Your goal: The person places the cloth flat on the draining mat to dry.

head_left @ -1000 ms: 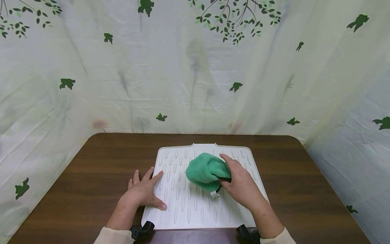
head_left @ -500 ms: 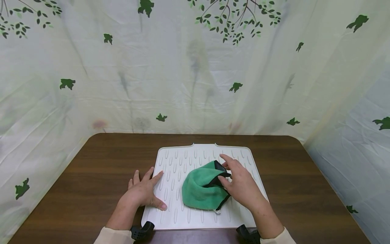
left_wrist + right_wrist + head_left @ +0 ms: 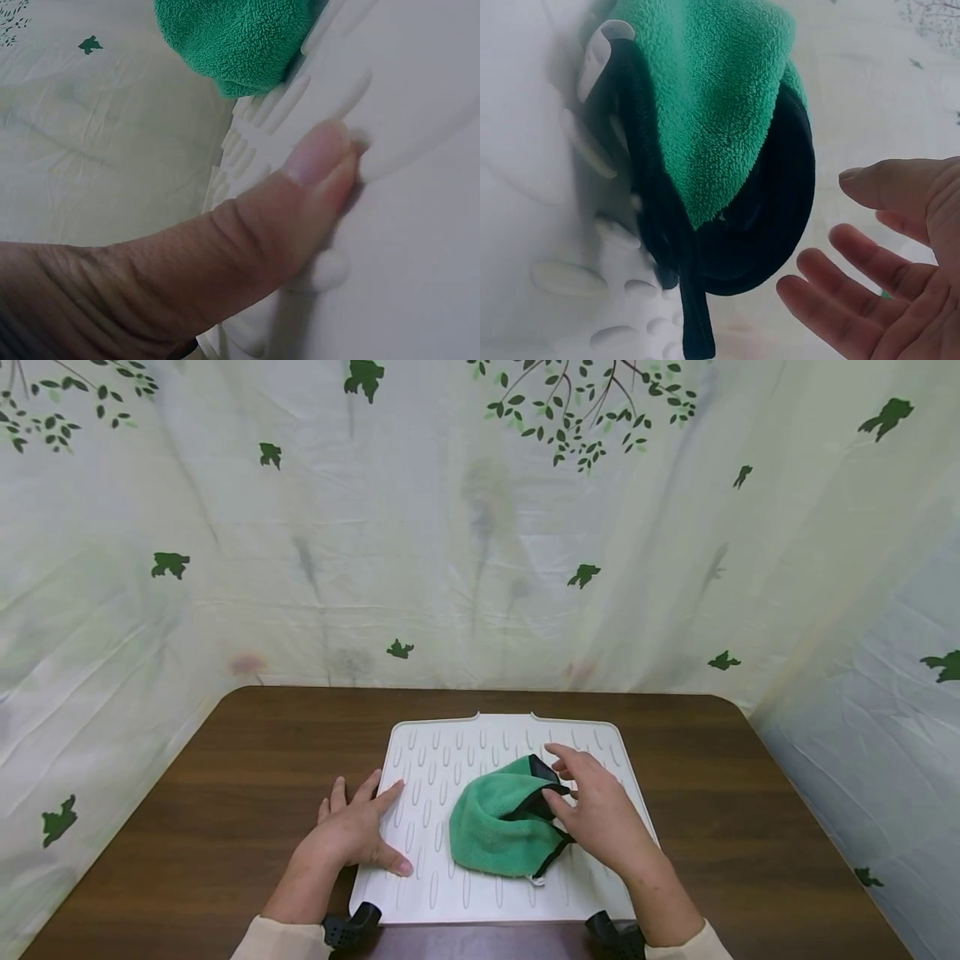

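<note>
A green terry-cloth mitt-like piece with black trim, a hanging loop and a white tag lies on a white ribbed draining board. Its dark opening faces my right hand. In the right wrist view, the fingers are loosely bent and apart from the black edge, with nothing between them and the thumb. My left hand spreads over the board's left edge, its thumb resting on the ribbed surface. In the left wrist view, the green cloth shows beyond that thumb.
Under the board is a dark brown wooden table with rounded far corners. A pale curtain printed with green leaves hangs behind it and along both sides. Black wrist straps sit by the cream sleeves.
The bunched green cloth has come out of my right hand and spread flatter, nearer the front, its black opening now showing. My left hand stays in place.
</note>
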{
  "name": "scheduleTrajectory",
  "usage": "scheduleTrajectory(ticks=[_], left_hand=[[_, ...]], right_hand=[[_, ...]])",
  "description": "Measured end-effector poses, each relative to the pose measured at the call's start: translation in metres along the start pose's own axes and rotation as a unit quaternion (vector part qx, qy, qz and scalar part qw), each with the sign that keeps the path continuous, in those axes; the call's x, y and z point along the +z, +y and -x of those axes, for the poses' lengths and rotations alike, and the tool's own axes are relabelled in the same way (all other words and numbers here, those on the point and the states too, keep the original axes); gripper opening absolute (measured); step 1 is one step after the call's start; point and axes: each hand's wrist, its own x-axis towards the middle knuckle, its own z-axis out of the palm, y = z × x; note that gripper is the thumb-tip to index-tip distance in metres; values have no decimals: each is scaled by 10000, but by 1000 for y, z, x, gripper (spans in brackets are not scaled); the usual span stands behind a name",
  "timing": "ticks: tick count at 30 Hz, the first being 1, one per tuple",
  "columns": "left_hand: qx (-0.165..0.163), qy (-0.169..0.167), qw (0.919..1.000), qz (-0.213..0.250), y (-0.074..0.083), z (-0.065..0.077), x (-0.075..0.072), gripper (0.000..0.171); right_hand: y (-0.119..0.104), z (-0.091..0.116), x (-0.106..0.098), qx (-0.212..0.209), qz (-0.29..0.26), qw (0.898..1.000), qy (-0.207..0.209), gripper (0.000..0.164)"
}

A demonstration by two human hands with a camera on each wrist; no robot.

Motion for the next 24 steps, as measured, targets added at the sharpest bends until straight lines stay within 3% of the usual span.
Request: scheduleTrajectory(ticks=[6, 11, 16, 19, 24], left_hand=[[92, 64, 9999, 130, 3, 0, 1, 122], [732, 555, 9954, 256, 14, 2, 2, 96], [1348, 1174, 9835, 285, 31, 2, 11, 50], [1583, 1363, 9775, 295, 39, 1, 20, 25], [1761, 1301, 9749, 395, 47, 2, 29, 18]], right_hand=[[-1, 0, -3, 144, 18, 9999, -52, 34], [-4, 2, -5, 205, 121, 9986, -462, 6], [-3, 4, -4, 332, 382, 9949, -870, 13], [-3, 6, -2, 476, 480, 9915, -1115, 13], [-6, 7, 2, 467, 433, 9899, -1270, 19]])
